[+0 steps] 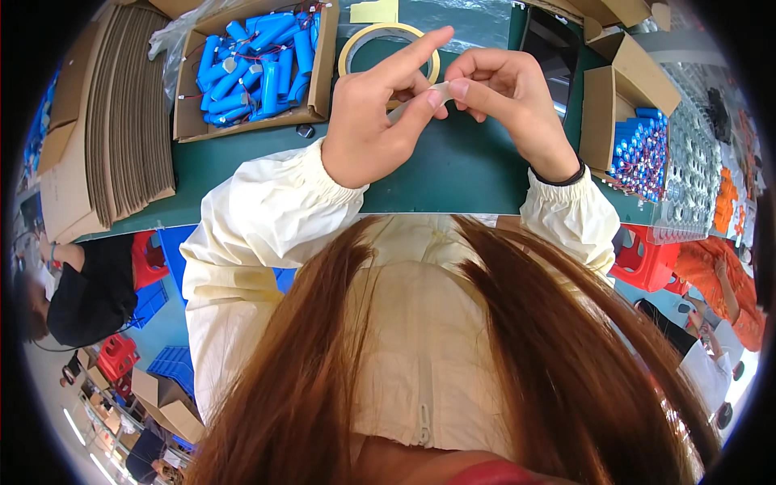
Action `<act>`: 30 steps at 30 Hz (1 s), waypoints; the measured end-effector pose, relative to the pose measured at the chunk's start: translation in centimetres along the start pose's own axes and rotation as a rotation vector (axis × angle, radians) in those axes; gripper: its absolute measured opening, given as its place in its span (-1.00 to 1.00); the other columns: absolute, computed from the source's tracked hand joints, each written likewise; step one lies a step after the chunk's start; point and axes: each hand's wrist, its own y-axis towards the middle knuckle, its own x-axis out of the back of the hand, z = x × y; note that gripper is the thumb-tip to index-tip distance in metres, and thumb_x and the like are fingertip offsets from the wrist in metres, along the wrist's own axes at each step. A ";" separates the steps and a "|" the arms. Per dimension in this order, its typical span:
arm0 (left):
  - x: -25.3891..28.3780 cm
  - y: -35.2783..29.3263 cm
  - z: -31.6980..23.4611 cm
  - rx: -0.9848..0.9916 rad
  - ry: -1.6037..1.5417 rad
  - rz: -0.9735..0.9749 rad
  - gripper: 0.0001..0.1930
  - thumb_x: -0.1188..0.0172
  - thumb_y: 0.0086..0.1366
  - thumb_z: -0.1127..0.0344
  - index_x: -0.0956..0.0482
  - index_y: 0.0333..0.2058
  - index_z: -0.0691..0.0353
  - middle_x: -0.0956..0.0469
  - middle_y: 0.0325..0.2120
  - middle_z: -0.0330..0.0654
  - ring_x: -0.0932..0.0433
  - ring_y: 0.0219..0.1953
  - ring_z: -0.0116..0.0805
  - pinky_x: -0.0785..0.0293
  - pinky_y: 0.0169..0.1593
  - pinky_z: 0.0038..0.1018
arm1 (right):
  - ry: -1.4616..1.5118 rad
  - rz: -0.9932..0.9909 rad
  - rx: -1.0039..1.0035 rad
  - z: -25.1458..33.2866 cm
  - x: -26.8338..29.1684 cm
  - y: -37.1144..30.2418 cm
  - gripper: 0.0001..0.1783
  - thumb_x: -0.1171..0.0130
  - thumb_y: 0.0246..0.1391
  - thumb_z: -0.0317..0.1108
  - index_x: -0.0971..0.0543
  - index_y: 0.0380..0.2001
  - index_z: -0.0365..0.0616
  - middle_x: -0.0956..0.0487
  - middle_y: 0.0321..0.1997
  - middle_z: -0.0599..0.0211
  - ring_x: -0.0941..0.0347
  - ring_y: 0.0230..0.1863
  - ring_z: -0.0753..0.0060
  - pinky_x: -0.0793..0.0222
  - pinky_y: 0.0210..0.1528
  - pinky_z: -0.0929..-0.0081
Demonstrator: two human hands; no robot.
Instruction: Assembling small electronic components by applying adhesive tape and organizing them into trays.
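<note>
Between my two hands, above the green tabletop, is a short pale strip [442,92] that looks like tape. My left hand [368,121] pinches one end near the thumb tip, its index finger stretched out toward the far right. The thumb and fingers of my right hand [521,101] are closed on the other end. Just beyond the hands lies a wide roll of yellowish tape [349,58], partly covered by my left hand. To the left, a cardboard box [325,73] holds many loose blue battery cells [270,87] with thin wires.
A tall stack of cardboard sheets [133,121] stands at left. On the right, an open carton [596,113] holds upright blue cells [634,158], beside clear plastic trays [691,121]. A dark flat device [550,44] lies far right. Other people sit on both sides.
</note>
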 end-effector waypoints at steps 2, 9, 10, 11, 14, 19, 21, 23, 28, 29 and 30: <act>-0.1 0.0 0.0 -0.002 -0.008 0.001 -0.49 -0.05 0.07 0.60 -0.34 0.07 0.28 -0.50 -0.63 -0.18 -0.53 -0.53 -0.46 -0.45 -0.36 -0.59 | 0.021 -0.001 -0.001 -0.1 -0.2 0.0 -0.82 -0.11 0.00 -0.32 -0.49 -0.49 -0.24 -0.42 -0.57 0.51 -0.22 -0.57 0.77 -0.07 -0.56 0.78; -0.1 0.1 -0.1 0.014 0.027 0.015 -0.54 -0.07 0.03 0.59 -0.43 -0.01 0.25 -0.50 -0.67 -0.18 -0.52 -0.57 -0.49 -0.45 -0.37 -0.59 | 0.404 0.249 -0.138 -0.1 0.2 0.2 -0.74 -0.04 0.05 -0.27 -0.45 -0.49 -0.29 -0.30 -0.63 0.53 0.00 -0.66 0.82 0.18 -0.66 0.77; -0.1 0.1 -0.3 0.021 0.026 0.020 -0.56 -0.08 0.03 0.59 -0.46 -0.04 0.25 -0.51 -0.67 -0.18 -0.51 -0.57 -0.49 -0.45 -0.38 -0.60 | 0.406 0.249 -0.138 -0.3 0.2 0.2 -0.74 -0.04 0.05 -0.27 -0.45 -0.49 -0.29 -0.30 -0.63 0.53 0.00 -0.66 0.82 0.18 -0.66 0.77; 0.0 0.0 -0.4 0.022 0.026 0.021 -0.56 -0.08 0.03 0.59 -0.46 -0.04 0.25 -0.51 -0.67 -0.18 -0.51 -0.57 -0.49 -0.45 -0.38 -0.60 | 0.440 0.254 -0.155 -0.4 0.2 0.2 -0.75 -0.04 0.05 -0.28 -0.45 -0.47 -0.30 -0.30 -0.62 0.52 0.01 -0.66 0.82 0.19 -0.66 0.78; 0.2 0.1 -0.6 0.022 0.048 0.039 -0.67 -0.08 0.09 0.59 -0.50 -0.11 0.34 -0.49 -0.63 -0.24 -0.50 -0.55 -0.53 -0.37 -0.41 -0.67 | 0.493 0.236 -0.195 -0.6 -0.2 0.1 -0.76 -0.05 0.05 -0.29 -0.45 -0.41 -0.32 -0.30 -0.60 0.52 0.03 -0.67 0.83 0.20 -0.66 0.79; 0.3 0.2 -0.5 -0.065 0.045 -0.019 -0.72 -0.05 0.06 0.62 -0.57 -0.21 0.33 -0.47 -0.66 -0.29 -0.45 -0.60 -0.58 -0.35 -0.45 -0.68 | 0.591 0.247 -0.212 -0.5 -0.3 0.0 -0.80 -0.04 0.05 -0.33 -0.41 -0.40 -0.28 -0.28 -0.59 0.56 0.02 -0.70 0.83 0.16 -0.65 0.79; 1.1 0.4 -0.1 0.021 0.128 -0.047 -0.72 -0.04 0.06 0.63 -0.57 -0.22 0.33 -0.45 -0.68 -0.30 -0.43 -0.61 -0.59 -0.35 -0.46 -0.68 | 0.981 0.335 -0.020 0.1 1.1 -0.5 -0.85 -0.03 0.06 -0.34 -0.34 -0.43 -0.20 -0.22 -0.61 0.61 0.01 -0.73 0.83 0.13 -0.64 0.77; 1.5 0.6 0.5 0.057 0.143 -0.068 -0.71 -0.03 0.10 0.62 -0.53 -0.17 0.37 -0.44 -0.66 -0.28 -0.41 -0.60 -0.56 -0.36 -0.44 -0.66 | 0.939 0.293 0.078 0.7 2.7 -0.7 -0.84 0.00 0.09 -0.32 -0.31 -0.41 -0.17 -0.21 -0.62 0.61 0.02 -0.72 0.82 0.11 -0.61 0.77; 1.0 0.3 0.2 -0.083 -0.067 -0.008 -0.66 -0.08 0.10 0.54 -0.49 -0.08 0.30 -0.45 -0.65 -0.26 -0.42 -0.56 -0.53 -0.37 -0.39 -0.63 | 0.887 0.106 0.150 0.8 2.3 -0.7 -0.85 0.06 0.15 -0.32 -0.29 -0.38 -0.16 -0.19 -0.62 0.58 0.02 -0.69 0.79 0.09 -0.56 0.76; 1.0 0.2 0.3 -0.104 -0.047 -0.012 -0.66 -0.08 0.11 0.54 -0.49 -0.09 0.32 -0.47 -0.62 -0.23 -0.44 -0.54 -0.51 -0.37 -0.38 -0.62 | 0.873 0.127 0.188 0.8 2.3 -0.6 -0.86 0.07 0.16 -0.33 -0.30 -0.38 -0.17 -0.19 -0.62 0.58 0.02 -0.69 0.80 0.09 -0.56 0.75; 1.0 0.3 0.3 -0.125 -0.028 -0.016 -0.67 -0.07 0.11 0.54 -0.49 -0.09 0.33 -0.49 -0.60 -0.20 -0.46 -0.52 -0.49 -0.38 -0.37 -0.61 | 0.856 0.149 0.226 0.8 2.3 -0.7 -0.87 0.08 0.16 -0.34 -0.30 -0.37 -0.17 -0.20 -0.62 0.58 0.03 -0.70 0.80 0.10 -0.57 0.75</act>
